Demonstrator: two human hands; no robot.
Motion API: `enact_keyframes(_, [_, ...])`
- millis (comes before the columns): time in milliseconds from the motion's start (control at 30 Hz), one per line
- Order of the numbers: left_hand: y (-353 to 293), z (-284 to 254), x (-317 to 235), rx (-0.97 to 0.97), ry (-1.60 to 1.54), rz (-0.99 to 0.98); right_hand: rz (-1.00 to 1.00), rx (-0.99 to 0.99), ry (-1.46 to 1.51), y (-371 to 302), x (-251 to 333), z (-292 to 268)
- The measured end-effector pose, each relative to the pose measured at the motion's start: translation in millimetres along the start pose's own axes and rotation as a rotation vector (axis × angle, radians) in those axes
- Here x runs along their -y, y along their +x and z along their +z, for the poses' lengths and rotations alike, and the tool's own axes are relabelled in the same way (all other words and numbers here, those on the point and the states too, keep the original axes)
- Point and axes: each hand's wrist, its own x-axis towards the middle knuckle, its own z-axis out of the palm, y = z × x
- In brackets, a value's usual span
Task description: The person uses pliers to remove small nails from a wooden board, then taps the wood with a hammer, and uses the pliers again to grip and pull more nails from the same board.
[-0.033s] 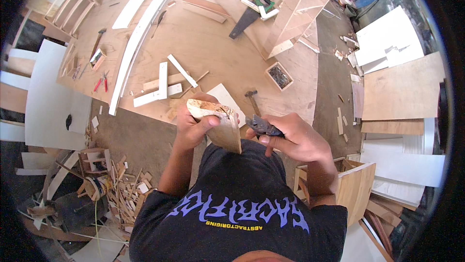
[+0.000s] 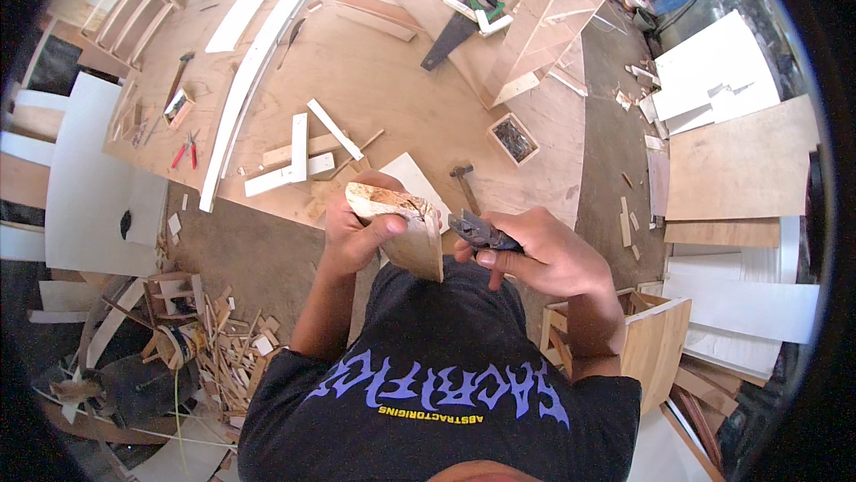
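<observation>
My left hand (image 2: 354, 230) is closed round a wooden board (image 2: 412, 248), thumb on its near face and fingers behind. The board is tilted, and its rough, splintered top end faces up. In my right hand (image 2: 555, 255) is a pair of dark pliers (image 2: 482, 230). Their jaws point left toward the board's right edge, a small gap apart from it. The grips are mostly hidden in my fingers. Beyond the board, a hammer (image 2: 463, 181) lies on the plywood worktop (image 2: 357, 81).
White strips (image 2: 301, 148) and a handsaw (image 2: 450, 41) lie on the worktop. A box of nails (image 2: 514, 140) sits near a tall wooden frame (image 2: 544, 27). Red-handled pliers (image 2: 185, 152) are at left. Wood scraps (image 2: 236, 348) lie at lower left; a wooden drawer (image 2: 655, 344) stands at right.
The pliers in my right hand have shifted very slightly left and up. My left hand and the board have hardly moved.
</observation>
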Motion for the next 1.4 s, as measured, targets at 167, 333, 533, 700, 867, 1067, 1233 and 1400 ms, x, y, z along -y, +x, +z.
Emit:
enact_keyframes(167, [8.8, 1.5, -9.4, 0.055, 0.107, 0.023, -0.001, 0.087, -0.161, 2.9, 4.7, -10.6])
enact_keyframes(333, [19.3, -9.1, -0.4, 0.025, 0.088, 0.006, 0.020, 0.039, -0.262, 15.5, -2.7, -20.2])
enact_keyframes(533, [31.1, -25.3, 48.5, 0.105, -0.201, -0.298, 0.371, -0.540, -0.140, 75.2, -185.4, 21.9])
enact_keyframes(700, [-9.6, -31.9, 77.7, 0.141, -0.267, -0.472, 0.497, -0.631, -0.340, 96.3, -305.3, 79.3])
enact_keyframes(867, [-11.4, -53.8, 68.2, -0.093, 0.156, -0.502, 0.318, -0.742, -0.381, 106.2, -340.4, 83.7])
enact_keyframes(1067, [-23.7, -115.0, 134.5, -0.203, 0.529, -0.366, 0.624, -0.849, -0.538, 112.1, -312.1, 64.6])
enact_keyframes(1233, [-5.0, -106.5, 160.3, 0.129, 1.299, -0.327, 0.558, -0.803, -0.517, 105.5, -337.4, 61.9])
enact_keyframes(1400, [3.8, -81.4, 179.0, 0.211, 1.354, -0.576, 0.558, -0.873, -0.521, 106.5, -348.9, 66.9])
